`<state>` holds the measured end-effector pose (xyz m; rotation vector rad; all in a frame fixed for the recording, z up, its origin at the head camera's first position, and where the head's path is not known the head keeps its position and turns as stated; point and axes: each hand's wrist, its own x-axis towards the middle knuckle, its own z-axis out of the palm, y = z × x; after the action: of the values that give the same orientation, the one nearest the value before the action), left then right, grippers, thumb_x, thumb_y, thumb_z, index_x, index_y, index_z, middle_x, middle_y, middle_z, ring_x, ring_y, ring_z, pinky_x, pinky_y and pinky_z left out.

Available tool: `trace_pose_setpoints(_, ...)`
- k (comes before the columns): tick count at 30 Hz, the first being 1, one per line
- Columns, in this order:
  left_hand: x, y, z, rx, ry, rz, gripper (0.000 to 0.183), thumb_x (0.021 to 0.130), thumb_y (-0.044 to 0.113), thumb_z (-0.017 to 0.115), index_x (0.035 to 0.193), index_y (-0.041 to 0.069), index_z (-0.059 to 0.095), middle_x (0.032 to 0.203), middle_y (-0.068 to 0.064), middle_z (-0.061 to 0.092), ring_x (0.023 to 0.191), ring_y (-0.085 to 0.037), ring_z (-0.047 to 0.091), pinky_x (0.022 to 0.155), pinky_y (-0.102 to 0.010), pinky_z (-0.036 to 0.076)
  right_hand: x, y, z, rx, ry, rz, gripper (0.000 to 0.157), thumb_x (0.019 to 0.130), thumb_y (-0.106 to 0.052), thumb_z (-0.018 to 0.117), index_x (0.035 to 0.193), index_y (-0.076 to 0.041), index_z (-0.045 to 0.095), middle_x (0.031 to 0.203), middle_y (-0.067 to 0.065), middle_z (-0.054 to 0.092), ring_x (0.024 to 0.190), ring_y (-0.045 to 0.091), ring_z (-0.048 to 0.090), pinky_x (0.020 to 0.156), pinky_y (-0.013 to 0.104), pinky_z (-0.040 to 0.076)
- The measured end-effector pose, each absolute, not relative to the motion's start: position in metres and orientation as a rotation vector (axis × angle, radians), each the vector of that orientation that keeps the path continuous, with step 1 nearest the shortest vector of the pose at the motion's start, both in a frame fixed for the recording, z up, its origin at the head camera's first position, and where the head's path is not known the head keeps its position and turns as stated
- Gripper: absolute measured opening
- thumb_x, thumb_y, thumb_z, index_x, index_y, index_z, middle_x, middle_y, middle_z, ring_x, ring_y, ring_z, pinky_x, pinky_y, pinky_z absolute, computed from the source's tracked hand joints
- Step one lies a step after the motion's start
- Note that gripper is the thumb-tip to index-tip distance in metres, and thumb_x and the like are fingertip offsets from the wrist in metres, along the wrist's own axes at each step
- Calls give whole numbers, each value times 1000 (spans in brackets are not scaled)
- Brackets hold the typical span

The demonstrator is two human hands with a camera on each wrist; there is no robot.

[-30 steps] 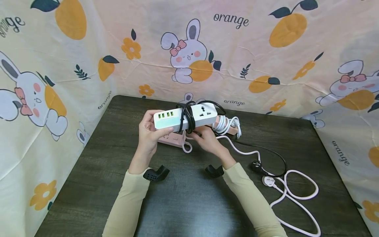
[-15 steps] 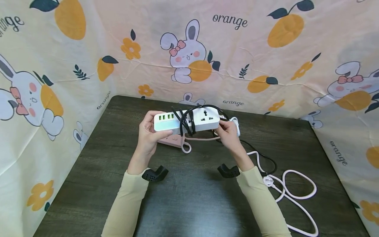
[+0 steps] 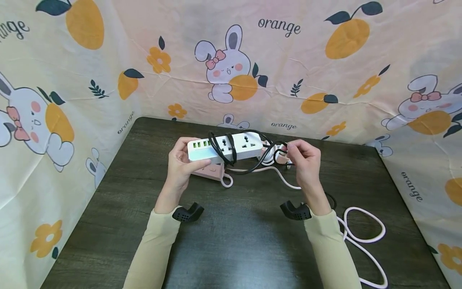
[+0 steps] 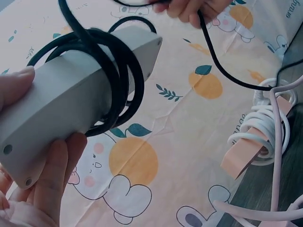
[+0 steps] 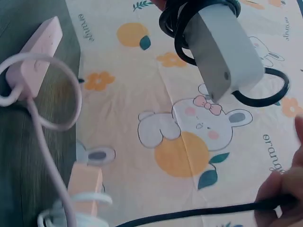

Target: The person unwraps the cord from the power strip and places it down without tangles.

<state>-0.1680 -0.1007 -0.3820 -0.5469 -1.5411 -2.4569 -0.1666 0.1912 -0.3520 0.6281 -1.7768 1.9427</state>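
A white power strip [image 3: 252, 147] with sockets and green USB ports is held up off the table. My left hand [image 3: 176, 172] grips its left end, thumb in front and fingers behind. Black cord [image 4: 124, 78] wraps around the strip's middle in loose loops. Beyond the strip's right end, my right hand [image 3: 307, 162] pinches the black cord between thumb and fingertips. From that hand a length of cord [image 5: 199, 213] runs off, seen in the right wrist view. The strip's underside shows plain in the left wrist view.
Behind and below lies a pink power strip [image 3: 208, 171] with a pale pink cord [image 3: 375, 261] looping across the table's right side. Near it, a peach-coloured strip [image 4: 242, 153] is wrapped in white cord [image 4: 260, 123]. A printed cloth [image 3: 173, 84] hangs behind the dark table [image 3: 231, 241].
My right hand has moved from under the strip out to the right, drawing black cord with it. The loops around the strip have loosened and spread. The left hand stays in place.
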Motion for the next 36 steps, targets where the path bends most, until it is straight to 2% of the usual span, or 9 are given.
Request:
trace_pose_setpoints(4,-168,-99,-381,-511,-1490,-2467,55,64,-25,62,104,14,59,101,-4,61,86,-15,60,63,-21,52,-161,198,-355,856,-1957,1793,17,82,12,60,72,-1,66,64,-2,60,55,4,48,49,16,39)
trace_pose_setpoints(8,-168,-99,-378,-486,-1433,-2491,54,64,-24,60,103,14,59,101,-3,61,89,-15,59,67,-22,53,-161,198,-360,942,-2316,1328,12,76,8,69,73,-3,68,61,-5,57,52,3,41,46,18,34)
trace_pose_setpoints(13,-167,-102,-376,-508,-1420,-2516,54,63,-23,60,102,14,60,100,-3,61,89,-14,59,68,-22,53,-168,192,-362,757,-2507,770,8,78,-10,74,72,-10,70,50,-9,48,45,3,35,44,23,29)
trace_pose_setpoints(16,-166,-105,-377,-536,-1424,-2533,55,62,-24,60,102,13,60,99,-3,62,87,-14,59,64,-21,53,-178,191,-361,591,-2473,685,11,80,-10,72,70,-7,68,46,-6,40,43,4,30,44,26,25)
trace_pose_setpoints(21,-166,-106,-380,-596,-1482,-2517,56,62,-24,60,103,15,61,99,-2,62,86,-14,59,63,-22,53,-195,197,-353,270,-2247,854,16,82,-4,66,67,2,64,46,1,43,43,-1,30,45,21,25)
trace_pose_setpoints(26,-167,-107,-381,-646,-1560,-2476,57,62,-23,63,104,15,61,98,-2,63,88,-14,59,65,-23,53,-199,206,-339,32,-1986,1109,21,86,-6,63,71,9,63,45,-9,41,42,-4,32,44,16,23)
trace_pose_setpoints(29,-167,-107,-382,-645,-1591,-2460,56,62,-23,64,104,15,61,99,-2,63,89,-15,59,67,-23,53,-194,213,-334,8,-1839,1261,24,89,-6,60,75,14,61,46,-14,43,41,-2,37,42,13,28)
trace_pose_setpoints(31,-168,-108,-383,-633,-1605,-2456,56,62,-23,64,104,14,60,100,-2,63,89,-15,59,68,-23,53,-188,216,-330,27,-1728,1377,23,90,-2,58,76,16,58,46,-10,44,40,1,40,42,13,33)
trace_pose_setpoints(36,-169,-107,-382,-585,-1615,-2436,55,63,-22,65,104,14,59,100,-3,62,89,-16,59,66,-23,53,-168,223,-323,128,-1457,1614,20,90,2,57,73,14,58,45,2,43,39,8,38,44,17,41)
